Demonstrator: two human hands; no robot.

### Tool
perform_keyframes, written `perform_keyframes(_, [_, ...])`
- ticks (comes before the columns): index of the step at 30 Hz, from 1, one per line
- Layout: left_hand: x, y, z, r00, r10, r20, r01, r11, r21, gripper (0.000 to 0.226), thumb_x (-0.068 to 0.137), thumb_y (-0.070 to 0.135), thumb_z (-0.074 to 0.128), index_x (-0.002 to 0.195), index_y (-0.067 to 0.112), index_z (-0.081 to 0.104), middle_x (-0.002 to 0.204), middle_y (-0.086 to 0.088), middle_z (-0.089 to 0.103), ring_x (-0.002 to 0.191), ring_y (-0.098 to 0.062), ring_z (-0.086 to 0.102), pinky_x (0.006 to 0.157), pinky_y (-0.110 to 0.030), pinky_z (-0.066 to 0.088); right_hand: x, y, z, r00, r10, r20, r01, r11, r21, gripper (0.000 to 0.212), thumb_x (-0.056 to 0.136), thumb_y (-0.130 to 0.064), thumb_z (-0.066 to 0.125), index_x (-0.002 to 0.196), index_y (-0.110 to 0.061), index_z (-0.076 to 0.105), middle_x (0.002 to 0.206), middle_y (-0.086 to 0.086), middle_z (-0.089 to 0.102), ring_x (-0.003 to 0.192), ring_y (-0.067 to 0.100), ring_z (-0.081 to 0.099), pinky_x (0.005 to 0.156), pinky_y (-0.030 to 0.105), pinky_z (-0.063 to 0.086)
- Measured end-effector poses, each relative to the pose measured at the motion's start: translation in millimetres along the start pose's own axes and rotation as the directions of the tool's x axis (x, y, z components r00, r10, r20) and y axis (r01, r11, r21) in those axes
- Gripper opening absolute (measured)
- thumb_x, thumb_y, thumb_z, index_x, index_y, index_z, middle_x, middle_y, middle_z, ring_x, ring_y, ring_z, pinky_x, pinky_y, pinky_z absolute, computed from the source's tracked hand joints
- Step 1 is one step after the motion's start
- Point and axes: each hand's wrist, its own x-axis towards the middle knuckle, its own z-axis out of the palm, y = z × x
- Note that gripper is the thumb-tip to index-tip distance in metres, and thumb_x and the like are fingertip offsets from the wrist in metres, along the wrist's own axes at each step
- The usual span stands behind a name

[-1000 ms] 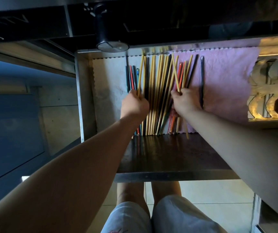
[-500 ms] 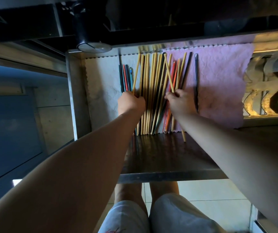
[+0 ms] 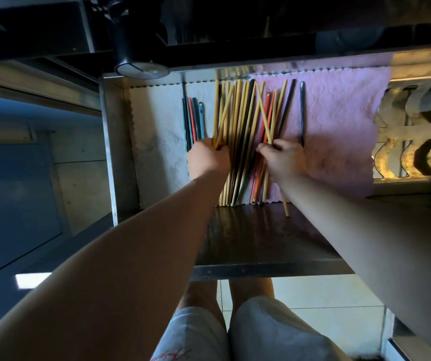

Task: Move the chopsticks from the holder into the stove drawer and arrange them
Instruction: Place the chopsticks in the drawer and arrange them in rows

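Wooden, black, red chopsticks (image 3: 243, 131) fanned, crossing in drawer (image 3: 114, 152).

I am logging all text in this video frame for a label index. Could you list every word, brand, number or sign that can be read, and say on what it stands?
No readable text in this frame.
Grey shorts: a red mark at the bottom edge, cut off and too blurred to read.
Light blue chopstick: a small dark figure at its far tip, a picture, not letters.
Round metal knob: plain, no marking readable.

Dim, wide-angle warped edges, perhaps slight blur.
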Motion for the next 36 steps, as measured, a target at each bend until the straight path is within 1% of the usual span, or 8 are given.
perform_keyframes(3, [-0.5,-1.0,4.7,1.000,0.018,-0.021,-0.016,0.997,0.070,0.005,0.089,0.017,0.060,0.090,0.012,0.060,0.080,-0.003,0.060,0.071,-0.021,0.057,0.060,-0.028,0.044,-1.7,-3.6,5.0,0.999,-0.001,0.055,0.003,0.999,-0.035,0.020,0.091,-0.023,0.064,0.105,-0.011,0.071,0.067,-0.005,0.060,0.061,0.007,0.055,0.054,0.018,0.042])
perform_keyframes(7, [0.8,-5.9,7.2,0.998,0.055,-0.009,-0.053,0.992,0.117,0.014,0.086,0.018,0.061,0.096,0.011,0.067,0.084,-0.007,0.066,0.077,-0.027,0.064,0.068,-0.035,0.056,-3.4,-12.0,18.7,0.999,-0.012,0.052,0.013,1.000,-0.028,0.017,0.089,-0.021,0.065,0.101,-0.013,0.074,0.075,0.005,0.064,0.063,0.011,0.054,0.054,0.019,0.040])
perform_keyframes(12, [8.1,-0.2,0.9,0.997,0.022,0.075,-0.031,0.991,0.128,0.015,0.083,0.020,0.064,0.087,0.006,0.066,0.075,-0.008,0.064,0.070,-0.027,0.064,0.056,-0.029,0.050,-6.6,-17.1,27.3,0.997,-0.071,-0.021,0.068,0.991,-0.117,0.019,0.089,-0.018,0.063,0.094,-0.003,0.075,0.089,0.023,0.072,0.080,0.029,0.066,0.055,0.021,0.038])
perform_keyframes(18, [5.4,2.9,-6.3,0.994,0.011,0.105,-0.018,0.998,0.066,0.017,0.084,0.024,0.060,0.074,0.011,0.056,0.065,-0.001,0.053,0.060,-0.022,0.054,0.047,-0.024,0.036,-7.0,-26.1,32.8,0.999,-0.027,-0.041,0.020,0.985,-0.171,0.023,0.089,-0.024,0.063,0.106,-0.015,0.075,0.100,0.008,0.073,0.096,0.021,0.066,0.071,0.016,0.040])
perform_keyframes(22, [5.9,-8.7,-24.7,0.998,0.049,0.045,-0.054,0.994,0.099,0.020,0.091,0.027,0.049,0.093,0.013,0.062,0.080,-0.005,0.057,0.073,-0.025,0.052,0.065,-0.027,0.037,-8.2,-33.3,41.2,0.999,-0.031,-0.045,0.020,0.975,-0.223,0.028,0.090,-0.029,0.062,0.111,-0.014,0.072,0.105,0.006,0.071,0.094,0.019,0.063,0.078,0.018,0.043])
perform_keyframes(27, [9.2,-22.0,-38.8,0.995,0.056,0.077,-0.061,0.996,0.064,0.018,0.093,0.022,0.043,0.092,0.010,0.056,0.090,-0.010,0.060,0.082,-0.029,0.054,0.067,-0.029,0.038,-11.0,-39.4,58.0,0.997,-0.043,-0.061,0.020,0.941,-0.337,0.028,0.089,-0.030,0.062,0.107,-0.010,0.071,0.103,0.009,0.070,0.095,0.027,0.066,0.076,0.022,0.048])
perform_keyframes(31, [11.1,-26.6,-37.7,0.996,-0.001,0.084,0.006,0.998,-0.063,0.022,0.089,0.017,0.041,0.101,0.008,0.057,0.100,-0.015,0.067,0.090,-0.034,0.063,0.079,-0.040,0.054,-12.0,-48.2,66.2,0.997,-0.044,-0.059,0.012,0.889,-0.457,0.030,0.089,-0.032,0.064,0.107,-0.009,0.068,0.107,0.011,0.070,0.097,0.031,0.068,0.080,0.034,0.055])
perform_keyframes(36, [9.1,-27.4,-36.2,0.996,-0.053,0.076,0.065,0.986,-0.154,0.012,0.089,0.012,0.042,0.092,0.012,0.055,0.079,-0.003,0.057,0.069,-0.021,0.051,0.056,-0.028,0.037,-10.5,-59.0,68.5,0.999,-0.014,-0.046,-0.012,0.858,-0.513,0.027,0.090,-0.026,0.062,0.108,-0.006,0.064,0.110,0.011,0.069,0.100,0.031,0.068,0.079,0.034,0.054])
